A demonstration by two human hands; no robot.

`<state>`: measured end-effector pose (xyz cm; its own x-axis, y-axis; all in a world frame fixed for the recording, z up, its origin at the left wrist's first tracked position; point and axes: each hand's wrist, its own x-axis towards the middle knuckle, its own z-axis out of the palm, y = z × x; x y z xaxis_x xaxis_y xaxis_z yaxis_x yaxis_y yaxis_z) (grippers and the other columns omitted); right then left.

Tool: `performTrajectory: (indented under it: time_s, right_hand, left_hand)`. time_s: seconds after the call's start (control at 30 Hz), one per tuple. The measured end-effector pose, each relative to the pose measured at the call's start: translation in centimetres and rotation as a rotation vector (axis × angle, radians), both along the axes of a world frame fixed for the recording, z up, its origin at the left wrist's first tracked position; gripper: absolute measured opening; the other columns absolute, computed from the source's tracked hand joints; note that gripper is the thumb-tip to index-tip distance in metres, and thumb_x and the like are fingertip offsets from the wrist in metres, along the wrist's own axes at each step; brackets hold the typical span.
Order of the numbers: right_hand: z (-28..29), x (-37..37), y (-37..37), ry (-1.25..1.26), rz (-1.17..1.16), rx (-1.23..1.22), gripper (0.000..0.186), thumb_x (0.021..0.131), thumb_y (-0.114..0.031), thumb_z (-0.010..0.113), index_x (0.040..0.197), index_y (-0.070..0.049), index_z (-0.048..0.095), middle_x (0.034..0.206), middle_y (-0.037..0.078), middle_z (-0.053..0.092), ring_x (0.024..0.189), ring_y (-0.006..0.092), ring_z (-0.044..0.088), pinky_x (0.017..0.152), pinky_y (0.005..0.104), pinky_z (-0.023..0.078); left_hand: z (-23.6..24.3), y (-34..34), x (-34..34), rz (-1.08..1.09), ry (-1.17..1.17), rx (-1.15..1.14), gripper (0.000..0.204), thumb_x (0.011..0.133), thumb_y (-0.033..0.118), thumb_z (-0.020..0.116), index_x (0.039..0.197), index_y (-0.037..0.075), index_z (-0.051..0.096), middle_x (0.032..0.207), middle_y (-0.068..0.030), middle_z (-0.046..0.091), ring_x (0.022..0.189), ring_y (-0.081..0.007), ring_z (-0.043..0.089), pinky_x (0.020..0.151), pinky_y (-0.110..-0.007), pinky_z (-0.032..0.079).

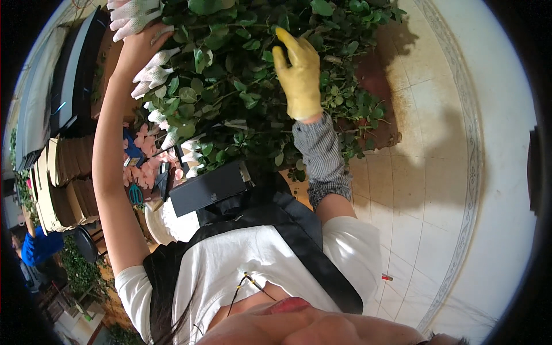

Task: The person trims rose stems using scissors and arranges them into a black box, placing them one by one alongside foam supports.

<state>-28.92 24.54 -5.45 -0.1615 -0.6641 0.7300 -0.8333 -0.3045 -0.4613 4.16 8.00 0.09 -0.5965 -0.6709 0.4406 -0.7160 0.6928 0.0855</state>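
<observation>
My bare left hand [141, 49] is at the upper left, among flower heads in white net sleeves [135, 17]. Its fingers look curled, but leaves and sleeves hide most of them and whatever they grip. My right hand [299, 72], in a yellow glove, is over the leafy green stems [230, 75]; its thumb and index finger are spread apart, and nothing shows held between them. A thin stem runs sideways through the leaves near the glove's fingertips. More white-sleeved heads [152, 75] lie along the left side of the heap, below my left hand.
A dark box [210, 188] sits close to my apron. Pink petals [148, 146], teal-handled scissors [135, 194] and a white round container [172, 221] lie left of it. Stacked cardboard sheets [66, 172] stand farther left. Tiled floor [414, 172] extends right; a person in blue [40, 246] is at far left.
</observation>
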Motion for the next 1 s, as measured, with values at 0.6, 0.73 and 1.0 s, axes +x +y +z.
performTrajectory:
  time_s: [0.6, 0.73, 1.0]
  right_hand:
    - [-2.4, -0.1, -9.8, 0.403, -0.242, -0.134, 0.040, 0.078, -0.007, 0.066, 0.118, -0.004, 0.065, 0.105, 0.012, 0.068, 0.104, 0.0325, 0.061, 0.101, 0.0454, 0.047]
    - [-2.3, 0.3, -11.6, 0.334, -0.217, -0.125, 0.047, 0.077, -0.010, 0.065, 0.124, -0.008, 0.064, 0.110, 0.012, 0.067, 0.107, 0.0335, 0.060, 0.109, 0.0458, 0.042]
    - [-1.3, -0.8, -8.3, 0.269, -0.132, -0.081, 0.036, 0.073, 0.000, 0.075, 0.108, -0.007, 0.071, 0.094, 0.012, 0.072, 0.088, 0.0325, 0.068, 0.097, 0.0446, 0.051]
  left_hand:
    - [2.9, 3.2, -3.4, 0.189, -0.190, -0.629, 0.034, 0.097, 0.025, 0.061, 0.131, 0.022, 0.061, 0.141, 0.0000, 0.054, 0.138, -0.0219, 0.043, 0.114, -0.043, 0.032]
    - [1.0, -1.2, -2.8, 0.199, -0.138, -0.694, 0.034, 0.098, 0.026, 0.061, 0.132, 0.024, 0.061, 0.143, 0.0007, 0.053, 0.138, -0.0207, 0.043, 0.114, -0.041, 0.032]
    - [0.1, 1.1, -2.0, 0.114, -0.105, -0.608, 0.035, 0.091, 0.016, 0.061, 0.126, 0.014, 0.066, 0.145, -0.0105, 0.051, 0.140, -0.0315, 0.039, 0.116, -0.050, 0.026]
